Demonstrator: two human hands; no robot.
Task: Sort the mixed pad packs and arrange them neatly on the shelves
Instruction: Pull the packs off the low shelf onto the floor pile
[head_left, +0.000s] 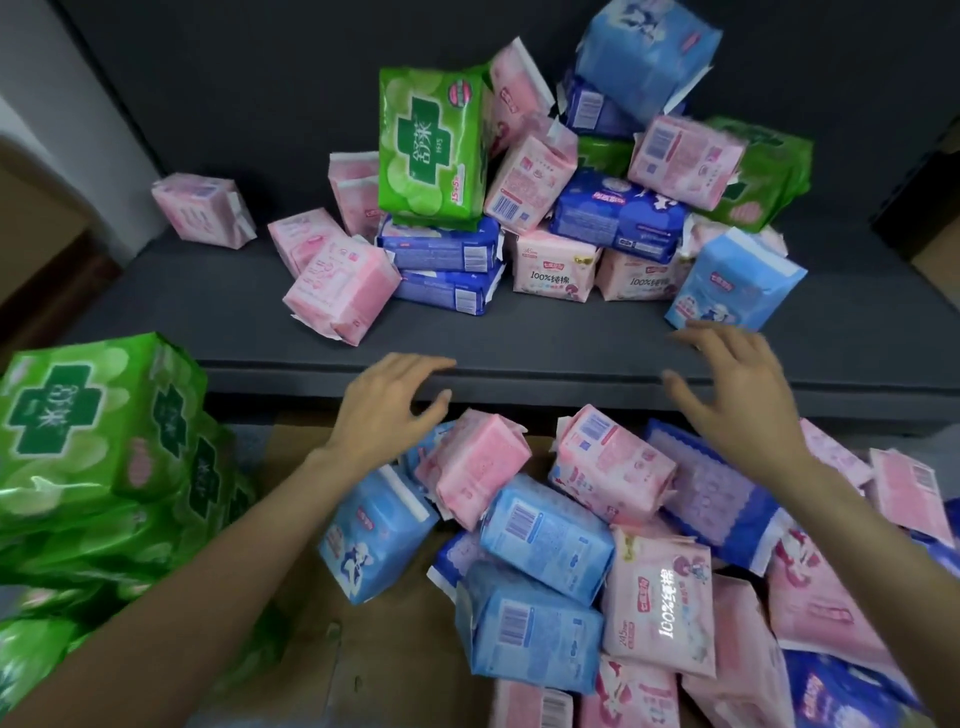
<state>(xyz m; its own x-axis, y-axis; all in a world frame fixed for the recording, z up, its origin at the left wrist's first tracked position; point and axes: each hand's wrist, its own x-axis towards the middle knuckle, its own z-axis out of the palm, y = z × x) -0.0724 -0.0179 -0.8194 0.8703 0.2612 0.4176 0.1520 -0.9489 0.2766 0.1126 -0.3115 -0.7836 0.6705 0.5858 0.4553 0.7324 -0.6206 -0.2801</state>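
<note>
Dark grey shelving (519, 332) fills the background, its board carrying a tumbled heap of pad packs from the middle toward the right end, with one pink pack (203, 213) apart near the left end; a second jumble of mixed packs (545, 525) lies lower, in front of the shelf's front edge, on what looks like cardboard, and a stack of green packs (98, 431) sits at the left edge of view. These packs look light and soft, plump pillows in glossy film, so they should squash under a hard squeeze and slip on one another; the crimped end flaps would tear or crumple, so I judge the flat broad faces, thumb on one and fingers on the other, the best hold, and the tall green pack (434, 145) standing atop the shelf heap seems likely to topple if its neighbours are pulled. Left hand (387, 410) hovers with fingers loosely spread above a pink pack (475, 465) at the near pile's back edge, grasping nothing; right hand (737, 389) is likewise spread and empty, just short of a light blue pack (732, 283) near the shelf's front edge.
</note>
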